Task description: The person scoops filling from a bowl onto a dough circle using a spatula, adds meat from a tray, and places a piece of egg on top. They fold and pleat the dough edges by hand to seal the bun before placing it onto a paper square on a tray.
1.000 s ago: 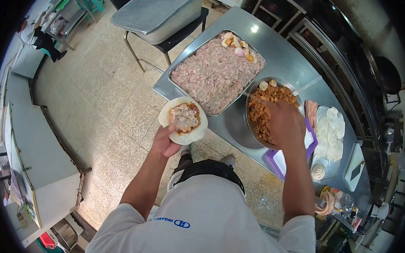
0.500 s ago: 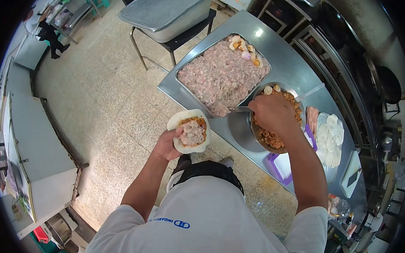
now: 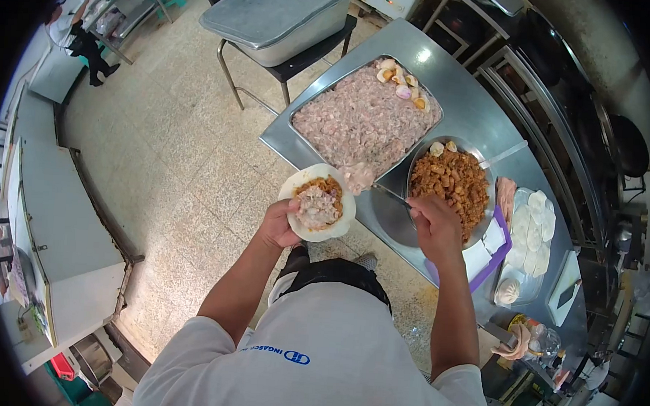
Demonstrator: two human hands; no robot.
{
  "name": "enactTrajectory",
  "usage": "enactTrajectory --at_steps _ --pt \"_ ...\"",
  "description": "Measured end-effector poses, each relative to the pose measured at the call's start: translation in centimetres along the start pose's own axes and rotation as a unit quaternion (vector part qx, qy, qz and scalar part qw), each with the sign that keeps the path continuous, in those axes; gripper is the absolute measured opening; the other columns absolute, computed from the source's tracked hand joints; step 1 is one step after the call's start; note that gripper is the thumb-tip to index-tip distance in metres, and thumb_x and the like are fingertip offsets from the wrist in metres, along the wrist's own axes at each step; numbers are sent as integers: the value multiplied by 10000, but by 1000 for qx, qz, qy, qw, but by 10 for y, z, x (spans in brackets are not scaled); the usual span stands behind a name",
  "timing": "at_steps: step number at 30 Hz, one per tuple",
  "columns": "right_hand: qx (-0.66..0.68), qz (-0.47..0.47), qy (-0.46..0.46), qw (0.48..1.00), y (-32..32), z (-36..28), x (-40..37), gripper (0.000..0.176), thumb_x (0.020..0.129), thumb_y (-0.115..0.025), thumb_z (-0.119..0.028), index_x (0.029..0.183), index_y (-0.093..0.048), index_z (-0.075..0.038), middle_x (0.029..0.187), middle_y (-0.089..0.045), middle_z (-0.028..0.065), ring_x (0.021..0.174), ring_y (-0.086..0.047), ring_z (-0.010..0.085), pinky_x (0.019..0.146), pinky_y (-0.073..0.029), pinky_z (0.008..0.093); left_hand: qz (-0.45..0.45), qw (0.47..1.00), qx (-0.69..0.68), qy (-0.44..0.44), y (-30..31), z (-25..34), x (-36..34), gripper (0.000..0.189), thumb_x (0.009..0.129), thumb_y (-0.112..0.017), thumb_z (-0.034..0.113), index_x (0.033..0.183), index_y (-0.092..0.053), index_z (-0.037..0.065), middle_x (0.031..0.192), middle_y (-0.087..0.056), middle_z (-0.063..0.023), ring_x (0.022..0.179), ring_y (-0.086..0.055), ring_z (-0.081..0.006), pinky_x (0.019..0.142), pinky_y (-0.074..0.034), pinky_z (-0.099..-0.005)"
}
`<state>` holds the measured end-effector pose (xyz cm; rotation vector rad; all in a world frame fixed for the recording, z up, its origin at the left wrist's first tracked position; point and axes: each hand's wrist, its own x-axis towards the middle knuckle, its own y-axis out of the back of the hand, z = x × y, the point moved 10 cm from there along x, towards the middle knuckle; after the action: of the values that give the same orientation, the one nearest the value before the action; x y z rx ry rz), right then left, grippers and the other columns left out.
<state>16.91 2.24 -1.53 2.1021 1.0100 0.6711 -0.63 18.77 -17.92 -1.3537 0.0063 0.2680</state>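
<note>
On my left hand (image 3: pixel 281 223) rests a flat round dough wrapper (image 3: pixel 345 204), its thumb over the edge. Orange-brown filling and pale minced meat (image 3: pixel 319 206) lie in the wrapper's middle. The fingers of my right hand (image 3: pixel 436 222) are wrapped round the handle of a metal utensil (image 3: pixel 391 195), whose tip is at the near corner of the meat tray. That tray (image 3: pixel 293 130) is full of pale minced meat, with egg pieces (image 3: pixel 403 92) at its far right corner. Beside my right hand, a steel bowl (image 3: pixel 383 219) holds diced brown filling (image 3: pixel 451 184) and a pale-handled utensil (image 3: pixel 505 154).
Dough rounds (image 3: pixel 533 229) lie on the right of the steel table (image 3: pixel 449 84), near a purple-edged tray (image 3: pixel 492 267), a shaped bun (image 3: pixel 507 291) and a white board (image 3: pixel 564 289). A lidded tub (image 3: pixel 283 17) stands on a chair. A person (image 3: pixel 83 43) stands far left.
My right hand has drawn back from over the bowl towards me, uncovering the brown filling. My left hand and the wrapper have shifted slightly right and up. The shaped bun now shows.
</note>
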Motion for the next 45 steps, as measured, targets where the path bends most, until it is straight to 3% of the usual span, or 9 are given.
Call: enactTrajectory --at_steps 11,15,20,25,30,33,38,42,45 --pt "12 23 102 994 -3 -37 -28 281 811 -727 20 1068 -752 -93 881 -622 81 774 -633 246 646 -518 345 -14 999 13 38 -34 -17 26 747 850 -748 339 1452 -455 6 1398 -581 -208 1247 -603 -384 1093 -465 -549" --pt "8 19 65 998 21 -49 -29 300 798 -727 30 1072 -748 -90 871 -616 83 777 -635 245 648 -519 345 -10 999 -15 -37 -57 -6 24 729 895 -697 403 1460 -450 14 1422 -563 -203 1271 -585 -381 1100 -456 -549" --pt "86 66 -22 994 29 -48 -46 275 832 -721 22 1090 -728 -75 896 -619 94 783 -637 241 654 -522 343 48 991 101 70 -32 -1 32 693 968 -576 466 1495 -416 46 1469 -519 -199 1333 -530 -377 1133 -418 -548" --pt "80 102 -24 991 10 -40 -65 269 837 -724 16 1091 -726 -71 900 -615 96 786 -637 238 656 -521 342 -95 990 -107 -14 -91 12 13 711 933 -632 421 1480 -424 17 1446 -536 -210 1318 -544 -382 1136 -420 -536" --pt "18 96 -17 995 -18 -44 -55 281 824 -731 13 1088 -732 -83 891 -610 93 770 -641 239 636 -512 346 28 988 123 84 -36 2 19 735 868 -722 331 1460 -437 1 1410 -563 -212 1286 -573 -377 1117 -446 -530" --pt "-62 68 13 996 -5 -64 -48 286 820 -732 9 1086 -737 -97 892 -609 88 734 -641 238 616 -506 348 20 993 77 83 -37 8 15 725 852 -739 282 1451 -443 -1 1394 -575 -209 1257 -596 -375 1098 -469 -524" --pt "134 52 -109 984 11 -55 -43 277 836 -729 -6 1092 -739 -109 909 -615 92 753 -637 246 642 -508 344 9 995 71 73 -34 18 8 702 836 -750 199 1437 -455 -11 1366 -594 -208 1230 -618 -356 1078 -493 -502" --pt "51 30 -47 997 -23 -59 -30 247 862 -707 39 1089 -731 -56 931 -618 98 813 -648 208 664 -526 280 2 994 69 88 -30 24 12 682 833 -747 141 1430 -461 -22 1354 -602 -207 1215 -630 -349 1068 -503 -497" --pt "35 23 -39 998 -25 -59 -19 247 858 -716 35 1092 -724 -43 957 -613 92 815 -642 202 674 -531 285 13 990 126 58 -30 37 12 763 840 -758 276 1468 -424 -2 1408 -559 -215 1275 -586 -355 1099 -471 -507"
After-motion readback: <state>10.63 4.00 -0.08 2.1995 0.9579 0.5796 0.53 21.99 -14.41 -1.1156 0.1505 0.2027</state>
